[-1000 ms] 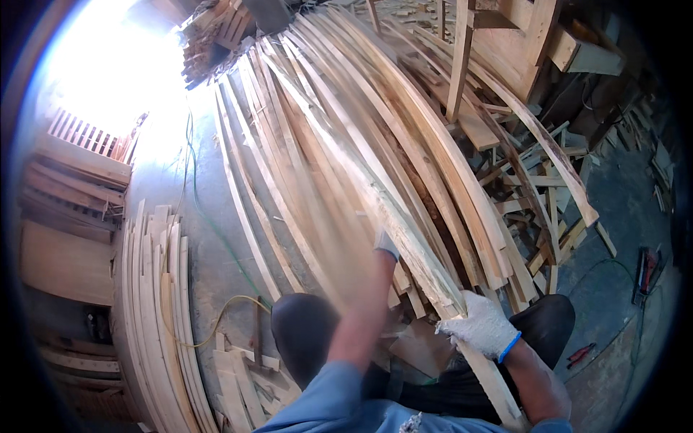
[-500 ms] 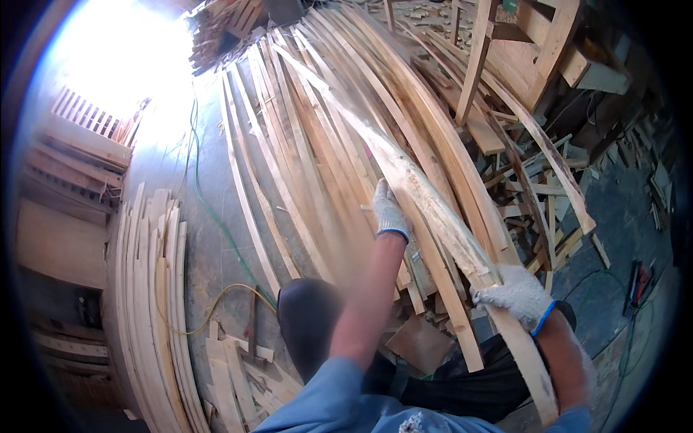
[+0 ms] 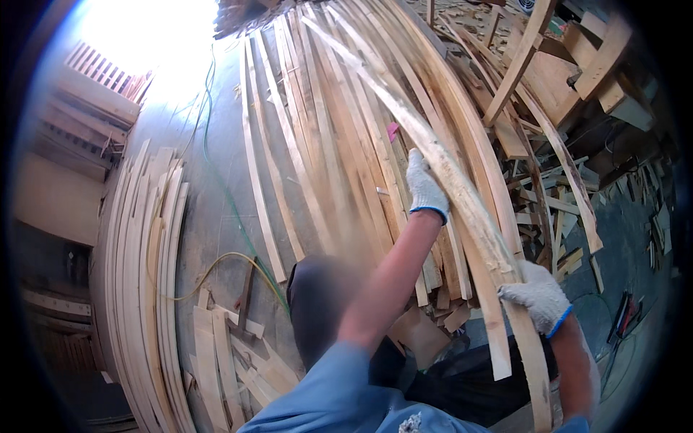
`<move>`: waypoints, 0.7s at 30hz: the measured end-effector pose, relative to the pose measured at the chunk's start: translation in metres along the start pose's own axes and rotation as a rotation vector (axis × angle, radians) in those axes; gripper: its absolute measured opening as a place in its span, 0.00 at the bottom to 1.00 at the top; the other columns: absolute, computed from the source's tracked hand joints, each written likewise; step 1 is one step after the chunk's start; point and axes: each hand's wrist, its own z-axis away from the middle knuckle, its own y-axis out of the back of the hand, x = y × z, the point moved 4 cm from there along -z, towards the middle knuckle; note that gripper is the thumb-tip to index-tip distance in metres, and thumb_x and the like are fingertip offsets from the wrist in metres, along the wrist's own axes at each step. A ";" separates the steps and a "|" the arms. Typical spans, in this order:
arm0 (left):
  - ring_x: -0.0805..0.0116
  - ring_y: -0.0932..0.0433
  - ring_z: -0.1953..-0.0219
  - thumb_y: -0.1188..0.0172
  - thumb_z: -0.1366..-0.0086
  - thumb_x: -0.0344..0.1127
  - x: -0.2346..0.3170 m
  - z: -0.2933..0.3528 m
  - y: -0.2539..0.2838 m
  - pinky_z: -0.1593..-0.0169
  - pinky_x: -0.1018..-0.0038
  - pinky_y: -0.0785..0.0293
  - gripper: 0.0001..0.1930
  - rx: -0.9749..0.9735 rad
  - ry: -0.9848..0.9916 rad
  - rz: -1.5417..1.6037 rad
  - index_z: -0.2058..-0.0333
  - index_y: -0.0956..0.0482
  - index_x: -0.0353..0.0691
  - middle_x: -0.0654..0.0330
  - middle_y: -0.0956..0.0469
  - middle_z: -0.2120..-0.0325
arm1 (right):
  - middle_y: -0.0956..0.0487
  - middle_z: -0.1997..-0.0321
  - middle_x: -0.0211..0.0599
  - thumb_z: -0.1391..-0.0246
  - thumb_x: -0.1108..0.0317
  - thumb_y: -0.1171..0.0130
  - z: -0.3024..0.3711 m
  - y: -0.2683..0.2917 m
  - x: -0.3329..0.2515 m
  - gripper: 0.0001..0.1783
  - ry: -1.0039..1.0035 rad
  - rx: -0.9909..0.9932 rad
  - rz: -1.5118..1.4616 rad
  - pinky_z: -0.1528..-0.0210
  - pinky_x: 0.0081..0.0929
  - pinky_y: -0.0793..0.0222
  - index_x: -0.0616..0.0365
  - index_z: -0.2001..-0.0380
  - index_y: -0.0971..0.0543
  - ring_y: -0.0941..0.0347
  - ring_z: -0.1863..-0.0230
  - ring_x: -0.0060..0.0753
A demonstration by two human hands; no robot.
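A long, rough-edged wooden board (image 3: pixel 462 189) slants across the other lengths, from the far middle down to the lower right. My right hand (image 3: pixel 538 297), in a white knit glove with a blue cuff, is closed around its near part, and the end runs down past my forearm. Farther up, my left hand (image 3: pixel 426 186), gloved the same way, is at the board's left edge. Part of its fingers is hidden by the board, and the visible part seems to grip that edge. Beneath lie several long wooden strips (image 3: pixel 339 155) side by side.
At left is a stack of pale strips (image 3: pixel 133 289). A hammer-like tool (image 3: pixel 247 303), a yellow hose (image 3: pixel 209 273) and short offcuts (image 3: pixel 216 361) lie near my knee. A wooden frame (image 3: pixel 523 61) stands at right above scrap wood (image 3: pixel 567 187). A pink scrap (image 3: pixel 393 131) shows among the strips.
My left hand has come up against the board's left edge, from slightly apart. The right hand keeps its hold on the board. The whole view has shifted a little.
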 end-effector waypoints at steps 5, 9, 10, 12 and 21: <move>0.53 0.22 0.44 0.60 0.21 0.65 -0.018 0.031 -0.032 0.37 0.56 0.26 0.35 0.006 0.169 0.122 0.37 0.25 0.40 0.50 0.20 0.46 | 0.13 0.58 0.44 0.46 0.61 0.33 0.010 0.010 -0.008 0.27 -0.073 -0.034 -0.050 0.54 0.33 0.21 0.68 0.46 0.18 0.17 0.59 0.31; 0.52 0.19 0.49 0.58 0.21 0.64 -0.041 0.064 -0.024 0.42 0.56 0.21 0.32 0.083 0.182 0.154 0.41 0.22 0.41 0.51 0.18 0.50 | 0.14 0.57 0.44 0.47 0.61 0.33 0.033 0.019 0.041 0.31 -0.160 -0.111 -0.138 0.54 0.31 0.20 0.69 0.43 0.21 0.17 0.60 0.32; 0.52 0.18 0.50 0.57 0.21 0.64 -0.057 0.067 -0.012 0.43 0.56 0.20 0.32 0.083 0.239 0.180 0.42 0.22 0.41 0.51 0.18 0.52 | 0.14 0.57 0.44 0.47 0.61 0.33 0.042 0.016 0.052 0.32 -0.159 -0.137 -0.210 0.54 0.31 0.19 0.70 0.42 0.22 0.17 0.60 0.32; 0.52 0.17 0.53 0.56 0.21 0.63 -0.068 0.086 -0.005 0.46 0.56 0.18 0.31 0.119 0.322 0.181 0.45 0.21 0.40 0.51 0.17 0.54 | 0.14 0.56 0.45 0.48 0.65 0.33 0.063 0.008 0.066 0.34 -0.186 -0.185 -0.375 0.53 0.32 0.18 0.70 0.39 0.25 0.15 0.59 0.34; 0.37 0.23 0.40 0.51 0.22 0.61 -0.084 0.125 0.001 0.34 0.44 0.28 0.34 0.049 0.582 0.304 0.35 0.27 0.36 0.39 0.23 0.40 | 0.14 0.55 0.46 0.50 0.70 0.28 0.129 0.021 0.077 0.36 -0.432 -0.085 -0.262 0.49 0.36 0.17 0.68 0.37 0.26 0.14 0.54 0.39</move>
